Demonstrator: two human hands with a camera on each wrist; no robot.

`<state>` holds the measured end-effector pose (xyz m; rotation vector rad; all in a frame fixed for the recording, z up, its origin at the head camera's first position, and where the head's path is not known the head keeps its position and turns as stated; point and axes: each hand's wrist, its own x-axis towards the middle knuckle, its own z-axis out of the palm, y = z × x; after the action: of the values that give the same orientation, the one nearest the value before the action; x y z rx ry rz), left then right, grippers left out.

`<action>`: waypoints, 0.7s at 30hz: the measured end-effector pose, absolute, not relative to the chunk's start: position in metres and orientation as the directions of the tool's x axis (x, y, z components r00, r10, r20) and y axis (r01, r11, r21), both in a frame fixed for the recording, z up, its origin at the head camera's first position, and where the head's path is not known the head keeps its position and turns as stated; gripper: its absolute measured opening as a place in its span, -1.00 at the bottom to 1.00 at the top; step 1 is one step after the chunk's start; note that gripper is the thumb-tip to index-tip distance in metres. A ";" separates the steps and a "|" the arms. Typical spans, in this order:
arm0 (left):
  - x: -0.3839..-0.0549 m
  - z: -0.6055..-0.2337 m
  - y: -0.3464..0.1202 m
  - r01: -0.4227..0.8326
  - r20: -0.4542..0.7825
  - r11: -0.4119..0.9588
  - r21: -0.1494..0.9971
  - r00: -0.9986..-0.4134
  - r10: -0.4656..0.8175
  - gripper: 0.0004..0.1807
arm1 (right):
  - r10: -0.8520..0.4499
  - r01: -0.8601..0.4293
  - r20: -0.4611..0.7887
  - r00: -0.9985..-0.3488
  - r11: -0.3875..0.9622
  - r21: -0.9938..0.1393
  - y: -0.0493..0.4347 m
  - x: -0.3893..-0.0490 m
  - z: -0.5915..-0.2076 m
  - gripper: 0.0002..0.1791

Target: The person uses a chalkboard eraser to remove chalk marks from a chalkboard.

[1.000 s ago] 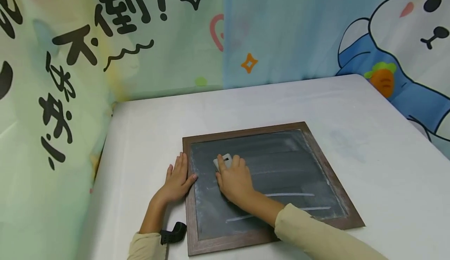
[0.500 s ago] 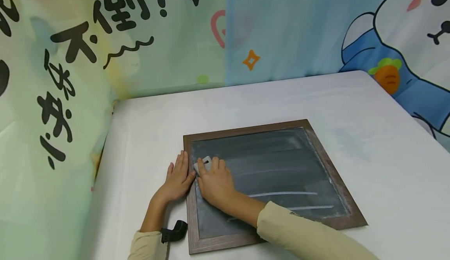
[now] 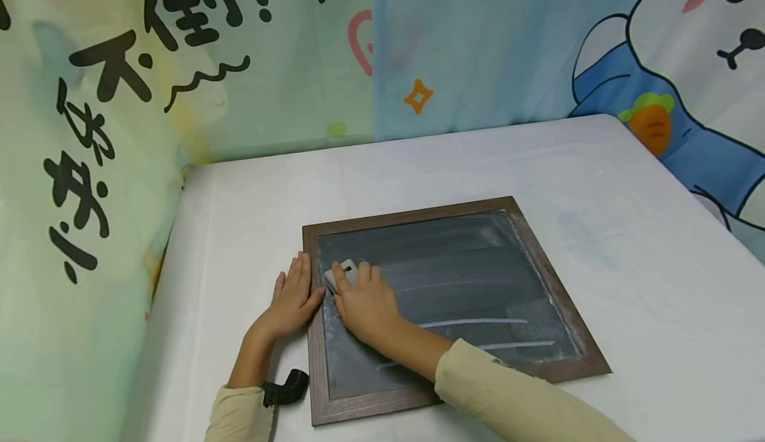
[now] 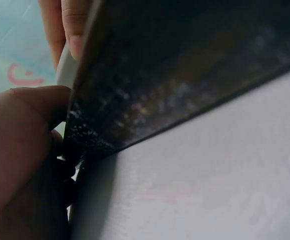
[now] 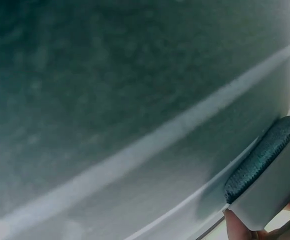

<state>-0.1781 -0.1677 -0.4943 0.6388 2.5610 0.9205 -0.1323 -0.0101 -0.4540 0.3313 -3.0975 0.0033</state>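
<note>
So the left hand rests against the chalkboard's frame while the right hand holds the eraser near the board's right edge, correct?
Not quite: the head view shows the eraser near the left edge of the chalkboard, not the right. The right hand does hold it, and the left hand rests against the frame.

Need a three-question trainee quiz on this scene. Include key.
1. Which hand grips the eraser on the chalkboard?
2. True or false: the left hand touches the frame's right side.
3. The brightest chalk lines lie in which half of the board? A: far from the person. B: near the person.

Key:
1. The right hand.
2. False; the left hand is at the frame's left side.
3. B.
</note>
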 end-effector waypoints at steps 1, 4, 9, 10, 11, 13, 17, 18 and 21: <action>-0.178 -0.494 -0.167 0.294 -0.166 0.690 0.662 -0.840 0.517 -0.25 | -0.205 -0.205 0.015 -0.979 0.979 -0.010 -0.007 -0.132 -0.453 -0.44; -0.177 -0.494 -0.167 0.299 -0.160 0.692 0.657 -0.842 0.515 -0.25 | -0.170 -0.170 -0.006 -0.985 0.984 -0.054 0.008 -0.132 -0.452 -0.45; -0.177 -0.493 -0.169 0.292 -0.174 0.695 0.657 -0.838 0.516 -0.24 | -0.111 -0.113 0.029 -0.993 0.988 -0.101 0.049 -0.131 -0.453 -0.48; -0.177 -0.493 -0.170 0.291 -0.175 0.695 0.658 -0.838 0.517 -0.24 | -0.105 -0.109 0.042 -0.994 0.989 -0.098 0.058 -0.131 -0.453 -0.49; -0.177 -0.493 -0.170 0.292 -0.174 0.693 0.659 -0.837 0.518 -0.24 | -0.098 -0.103 0.050 -0.994 0.990 -0.096 0.067 -0.131 -0.453 -0.49; -0.178 -0.492 -0.169 0.297 -0.170 0.690 0.660 -0.835 0.523 -0.24 | -0.094 -0.100 0.069 -0.993 0.992 -0.079 0.084 -0.130 -0.453 -0.49; -0.178 -0.492 -0.167 0.298 -0.176 0.692 0.658 -0.832 0.526 -0.23 | -0.074 -0.079 0.090 -0.993 0.995 -0.059 0.118 -0.126 -0.452 -0.48; -0.178 -0.492 -0.167 0.296 -0.178 0.692 0.658 -0.832 0.525 -0.23 | -0.065 -0.071 0.092 -0.994 0.996 -0.059 0.127 -0.125 -0.452 -0.48; -0.177 -0.493 -0.166 0.288 -0.183 0.692 0.662 -0.833 0.522 -0.24 | -0.023 -0.027 0.075 -0.997 0.998 -0.061 0.156 -0.119 -0.451 -0.47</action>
<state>-0.1773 -0.1664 -0.4930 0.6338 2.5458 0.9084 -0.1191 0.1562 -0.4505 0.0385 -3.0655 0.0950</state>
